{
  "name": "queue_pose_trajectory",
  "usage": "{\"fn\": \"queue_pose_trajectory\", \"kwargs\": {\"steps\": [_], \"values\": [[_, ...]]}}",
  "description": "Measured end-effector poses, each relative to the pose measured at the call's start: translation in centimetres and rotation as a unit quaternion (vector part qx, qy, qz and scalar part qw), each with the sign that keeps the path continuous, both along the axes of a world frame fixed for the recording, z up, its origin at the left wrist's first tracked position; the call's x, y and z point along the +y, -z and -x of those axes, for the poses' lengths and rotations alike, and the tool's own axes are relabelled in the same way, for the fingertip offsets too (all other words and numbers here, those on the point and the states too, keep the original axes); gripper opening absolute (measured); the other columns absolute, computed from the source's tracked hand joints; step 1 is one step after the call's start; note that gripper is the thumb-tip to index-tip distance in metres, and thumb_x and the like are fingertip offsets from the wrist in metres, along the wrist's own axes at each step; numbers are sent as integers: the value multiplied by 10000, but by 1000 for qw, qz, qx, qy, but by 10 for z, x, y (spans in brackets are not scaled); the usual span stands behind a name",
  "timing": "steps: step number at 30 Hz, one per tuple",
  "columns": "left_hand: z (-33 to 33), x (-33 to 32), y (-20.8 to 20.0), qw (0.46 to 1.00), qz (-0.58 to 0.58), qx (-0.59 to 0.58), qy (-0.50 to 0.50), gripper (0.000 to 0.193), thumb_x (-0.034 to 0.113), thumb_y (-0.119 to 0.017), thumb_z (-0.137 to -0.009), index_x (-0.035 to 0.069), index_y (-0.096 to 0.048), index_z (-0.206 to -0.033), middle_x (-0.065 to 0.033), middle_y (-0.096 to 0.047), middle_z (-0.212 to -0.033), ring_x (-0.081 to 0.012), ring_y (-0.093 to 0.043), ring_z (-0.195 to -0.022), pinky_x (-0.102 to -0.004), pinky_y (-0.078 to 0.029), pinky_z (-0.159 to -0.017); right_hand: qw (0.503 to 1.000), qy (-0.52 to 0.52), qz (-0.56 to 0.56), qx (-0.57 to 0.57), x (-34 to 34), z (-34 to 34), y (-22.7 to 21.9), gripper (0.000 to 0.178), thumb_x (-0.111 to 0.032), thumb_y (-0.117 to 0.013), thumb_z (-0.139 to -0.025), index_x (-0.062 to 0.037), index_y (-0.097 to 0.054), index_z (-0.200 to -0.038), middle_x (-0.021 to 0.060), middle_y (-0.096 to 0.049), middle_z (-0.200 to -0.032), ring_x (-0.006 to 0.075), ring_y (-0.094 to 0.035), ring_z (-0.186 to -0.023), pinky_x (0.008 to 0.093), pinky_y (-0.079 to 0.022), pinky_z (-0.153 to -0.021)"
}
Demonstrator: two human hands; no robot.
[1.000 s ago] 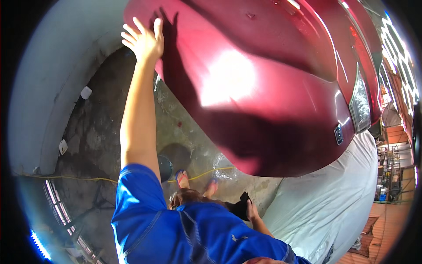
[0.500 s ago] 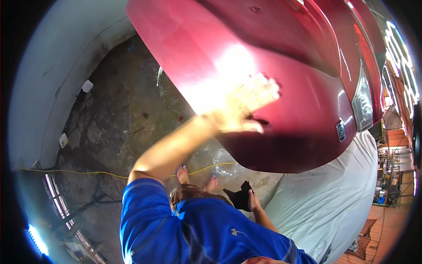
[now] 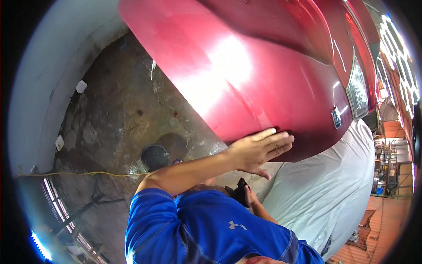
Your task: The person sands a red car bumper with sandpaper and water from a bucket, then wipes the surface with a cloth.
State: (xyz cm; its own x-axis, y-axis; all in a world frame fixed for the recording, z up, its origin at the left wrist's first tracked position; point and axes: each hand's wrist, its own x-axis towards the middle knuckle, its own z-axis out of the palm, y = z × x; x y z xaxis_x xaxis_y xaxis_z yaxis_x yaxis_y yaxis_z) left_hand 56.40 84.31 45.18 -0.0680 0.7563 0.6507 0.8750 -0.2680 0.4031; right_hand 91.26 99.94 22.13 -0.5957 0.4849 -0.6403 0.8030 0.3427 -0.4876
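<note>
My left hand (image 3: 263,148) lies at the lower edge of a red car panel (image 3: 272,92), fingers stretched out and together, thumb apart. Its back faces up and nothing shows in it; the palm is hidden. Glare whitens the panel's middle, and faint streaks run across the paint above the hand. Lower down, close to my body, my right hand (image 3: 252,198) grips a black cloth (image 3: 239,192), partly hidden by my shirt. A clear and red tail light (image 3: 358,92) and a small emblem (image 3: 336,118) sit at the panel's right.
White sheeting (image 3: 325,176) drapes below the panel on the right. On the stained concrete floor stands a dark bucket (image 3: 154,157), with a yellow cord (image 3: 96,173) running beside it. A pale curved wall (image 3: 39,97) bounds the left; cluttered shelves (image 3: 389,163) are at far right.
My left hand has slid down the panel toward my body, from the bright glare to the lower edge. A bucket on the floor has come into sight. The right hand still holds the black cloth.
</note>
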Motion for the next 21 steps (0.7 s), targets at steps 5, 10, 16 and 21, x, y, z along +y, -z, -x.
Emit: {"fn": "queue_pose_trajectory", "kwargs": {"steps": [5,10,16,21], "values": [[85,-12,-2,992,-1,96,-79,960,617,-668,-854,142,-333,-1618,-10,-330,-1686,-199,-313,-1548,-452,-237,-1278,998,53,-2,-17,19,5,-7,709,-555,-329,-1064,2,-545,-1445,292,-639,-1342,411,-561,-1335,425,-394,-1130],[176,-67,-6,932,-45,152,-326,934,741,-500,-925,107,-373,-1600,-107,-383,-1653,-301,-339,-1535,-510,-213,-1265,1000,26,15,-5,10,17,-43,702,-543,-317,-1074,12,-551,-1434,297,-654,-1303,406,-581,-1305,422,-406,-1114],[236,-177,57,774,32,-13,-632,849,626,-439,-1035,-38,-375,-1559,-254,-370,-1622,-426,-270,-1544,-536,-185,-1263,998,-20,-35,-43,-15,-5,-52,737,-554,-343,-1075,74,-557,-1396,300,-638,-1325,383,-565,-1320,393,-390,-1123],[113,-135,55,868,8,-70,-491,807,534,-600,-977,-54,-447,-1508,-264,-418,-1583,-444,-328,-1511,-608,-208,-1233,994,-37,-3,-107,-35,10,-65,731,-569,-342,-1069,47,-572,-1389,318,-647,-1295,402,-566,-1324,414,-408,-1103]]}}
